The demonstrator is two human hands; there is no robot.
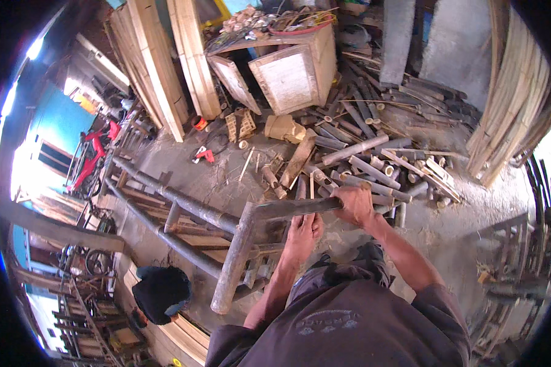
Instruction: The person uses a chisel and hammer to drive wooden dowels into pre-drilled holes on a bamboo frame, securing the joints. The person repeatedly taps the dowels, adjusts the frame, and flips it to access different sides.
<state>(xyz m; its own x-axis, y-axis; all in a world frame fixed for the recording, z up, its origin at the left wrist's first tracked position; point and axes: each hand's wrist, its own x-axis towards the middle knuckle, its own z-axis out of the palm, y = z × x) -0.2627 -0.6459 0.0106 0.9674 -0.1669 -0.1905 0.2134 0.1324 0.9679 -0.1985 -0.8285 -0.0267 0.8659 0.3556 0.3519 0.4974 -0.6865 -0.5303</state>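
Observation:
A bamboo bench frame (205, 214) stands in front of me on the left, made of thick dark poles. From its thick post (234, 263) a dark bamboo rail (288, 209) runs right toward my hands. My right hand (353, 205) is closed round the rail's right end. Just below the rail, my left hand (303, 235) has its fingers pinched together; what they hold, if anything, is hidden. A thin pale strip (312, 185) shows upright beyond the rail, above my left hand. Whether it reaches my fingers I cannot tell.
Cut bamboo pieces (373, 162) lie heaped ahead to the right. A worn cabinet (288, 76) with doors ajar stands behind them. Split bamboo (514, 98) leans at right. A red-handled tool (204, 155) lies on the floor. Another person (162, 293) is low at left, near planks (180, 336).

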